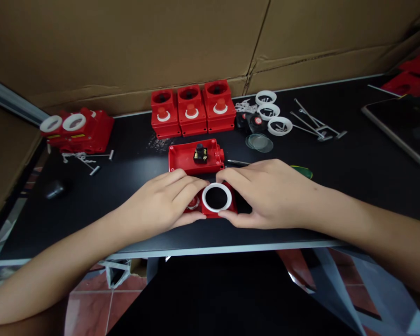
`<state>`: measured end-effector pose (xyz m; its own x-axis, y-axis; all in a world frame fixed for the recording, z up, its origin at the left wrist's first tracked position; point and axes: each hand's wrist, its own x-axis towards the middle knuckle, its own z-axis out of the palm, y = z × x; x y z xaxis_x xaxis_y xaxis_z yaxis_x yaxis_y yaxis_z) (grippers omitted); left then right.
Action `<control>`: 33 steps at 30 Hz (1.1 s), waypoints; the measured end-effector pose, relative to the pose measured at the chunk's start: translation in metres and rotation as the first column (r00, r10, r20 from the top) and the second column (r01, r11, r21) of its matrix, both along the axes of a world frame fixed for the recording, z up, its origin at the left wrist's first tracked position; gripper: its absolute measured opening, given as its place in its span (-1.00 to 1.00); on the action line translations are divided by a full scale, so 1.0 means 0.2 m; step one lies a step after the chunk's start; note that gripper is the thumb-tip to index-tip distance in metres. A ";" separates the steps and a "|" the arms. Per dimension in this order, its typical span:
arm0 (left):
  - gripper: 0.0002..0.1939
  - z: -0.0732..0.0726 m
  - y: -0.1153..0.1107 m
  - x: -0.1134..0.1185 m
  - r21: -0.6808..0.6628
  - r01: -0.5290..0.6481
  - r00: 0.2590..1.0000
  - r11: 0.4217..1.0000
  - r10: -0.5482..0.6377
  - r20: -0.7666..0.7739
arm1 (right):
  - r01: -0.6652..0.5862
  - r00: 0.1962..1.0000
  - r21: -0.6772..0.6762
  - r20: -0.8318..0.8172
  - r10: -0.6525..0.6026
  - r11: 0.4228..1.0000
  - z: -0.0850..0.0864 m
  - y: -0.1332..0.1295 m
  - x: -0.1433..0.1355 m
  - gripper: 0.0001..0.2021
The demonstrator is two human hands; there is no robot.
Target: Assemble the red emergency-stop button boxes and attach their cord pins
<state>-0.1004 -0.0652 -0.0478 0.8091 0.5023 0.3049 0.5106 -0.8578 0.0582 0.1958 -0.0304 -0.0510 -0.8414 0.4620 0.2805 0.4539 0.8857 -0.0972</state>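
Note:
Near the table's front edge lies a red plastic housing cover (pixel 210 215), with a white ring (pixel 205 205) seated over its round opening; black shows through the ring. My left hand (pixel 164 198) grips the cover's left side, fingers at the far edge and thumb at the near edge. On the right side my right hand (pixel 262 193) closes around the cover, its thumb and fingers touching the ring. A small red part with a clear rim (pixel 193 203) shows partly under my left fingers. Just beyond my hands sits an open red box (pixel 182 158) holding a black switch block (pixel 200 153).
Three red housings (pixel 192 122) stand in a row at the back. More red housings (pixel 103 130) lie at the left. White rings (pixel 280 126), glass discs (pixel 259 143), black parts (pixel 255 122) and small metal hammers (pixel 322 128) lie back right. A dark tablet-like device (pixel 402 123) sits far right.

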 end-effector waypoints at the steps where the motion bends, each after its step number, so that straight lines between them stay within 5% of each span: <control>1: -0.53 0.00 0.00 0.00 -0.001 0.002 1.000 1.000 -0.002 0.004 | -0.002 1.000 -0.006 0.000 0.002 1.000 0.00 0.00 0.00 -0.60; 15: -0.51 0.00 0.00 0.01 0.015 0.009 1.000 1.000 -0.009 0.002 | -0.032 0.999 -0.037 -0.029 0.031 0.999 0.00 -0.01 0.00 -0.80; 33: -0.53 0.00 0.00 0.01 0.016 0.010 1.000 1.000 -0.010 -0.011 | 0.003 0.999 0.039 -0.035 -0.001 0.999 -0.01 -0.01 0.00 -0.62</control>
